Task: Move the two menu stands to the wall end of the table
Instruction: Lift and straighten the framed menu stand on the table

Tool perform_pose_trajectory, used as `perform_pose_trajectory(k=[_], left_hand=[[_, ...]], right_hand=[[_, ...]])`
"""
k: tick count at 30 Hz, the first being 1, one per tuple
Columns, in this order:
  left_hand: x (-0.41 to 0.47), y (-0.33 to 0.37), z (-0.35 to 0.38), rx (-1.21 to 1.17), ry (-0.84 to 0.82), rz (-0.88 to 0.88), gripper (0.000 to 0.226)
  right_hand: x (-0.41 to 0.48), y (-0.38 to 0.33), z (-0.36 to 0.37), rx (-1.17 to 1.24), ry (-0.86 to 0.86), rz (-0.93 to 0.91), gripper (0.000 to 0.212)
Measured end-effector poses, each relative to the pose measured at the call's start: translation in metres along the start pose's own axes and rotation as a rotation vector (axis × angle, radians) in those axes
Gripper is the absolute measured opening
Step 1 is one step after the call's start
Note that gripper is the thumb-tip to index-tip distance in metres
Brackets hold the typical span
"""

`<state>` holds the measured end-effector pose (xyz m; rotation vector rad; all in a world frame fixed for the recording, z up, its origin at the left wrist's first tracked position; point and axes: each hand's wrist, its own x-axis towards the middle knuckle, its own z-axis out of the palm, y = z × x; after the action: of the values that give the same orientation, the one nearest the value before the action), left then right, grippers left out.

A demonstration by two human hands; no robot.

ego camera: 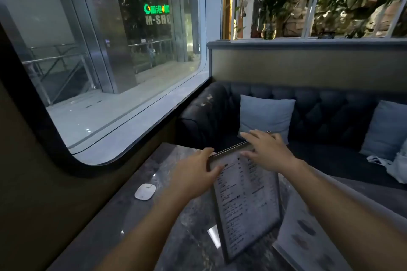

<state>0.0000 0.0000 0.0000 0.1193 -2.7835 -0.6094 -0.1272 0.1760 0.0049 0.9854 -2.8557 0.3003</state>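
A tall framed menu stand (246, 202) with printed text stands tilted on the grey marble table (167, 231), right of centre. My left hand (193, 174) grips its upper left corner, thumb on the front face. My right hand (266, 147) rests over its top edge with fingers spread, touching the frame. A second menu stand (308, 235), pale with dark oval pictures, leans just right of the first, near the bottom right. The window wall runs along the table's left side.
A small white rounded device (145, 191) lies on the table near the wall. A dark tufted sofa (326, 114) with light blue cushions (266, 116) faces me across the table. A white bag (394, 167) lies on the sofa at right.
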Motion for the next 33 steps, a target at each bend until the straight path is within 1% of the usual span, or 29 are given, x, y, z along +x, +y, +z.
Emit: perform_pose_trajectory(k=[1, 4, 7, 11, 13, 16, 17, 23, 27, 33], left_hand=[[0.000, -0.001, 0.001, -0.037, -0.019, -0.014, 0.047], [0.002, -0.008, 0.007, -0.145, 0.015, -0.005, 0.028], [0.003, -0.012, 0.010, -0.238, 0.068, -0.002, 0.019], [0.010, -0.017, 0.013, -0.217, 0.106, -0.007, 0.015], [0.015, -0.019, 0.014, -0.189, 0.111, -0.016, 0.016], [0.027, -0.026, 0.015, -0.173, 0.107, -0.034, 0.021], [0.034, -0.031, 0.017, -0.176, 0.090, -0.029, 0.020], [0.053, -0.048, 0.011, -0.106, 0.103, -0.013, 0.017], [0.073, -0.057, 0.007, -0.121, 0.041, -0.005, 0.016], [0.095, -0.065, 0.002, -0.162, -0.044, 0.050, 0.014]], right_hand=[[0.001, -0.002, 0.000, -0.009, -0.008, 0.014, 0.056], [0.004, -0.001, 0.004, -0.019, 0.010, 0.025, 0.049], [0.009, -0.001, 0.003, -0.005, 0.041, 0.017, 0.040], [0.014, 0.000, -0.001, -0.017, 0.043, 0.010, 0.037], [0.014, 0.000, -0.005, -0.043, 0.054, 0.033, 0.036], [0.014, 0.005, -0.004, 0.000, 0.075, 0.079, 0.032], [0.015, 0.008, -0.002, 0.006, 0.075, 0.110, 0.031], [0.012, 0.015, -0.007, 0.036, 0.112, 0.162, 0.026], [0.014, 0.015, -0.012, 0.107, 0.036, 0.196, 0.024], [0.020, 0.012, -0.023, 0.115, -0.082, 0.257, 0.021]])
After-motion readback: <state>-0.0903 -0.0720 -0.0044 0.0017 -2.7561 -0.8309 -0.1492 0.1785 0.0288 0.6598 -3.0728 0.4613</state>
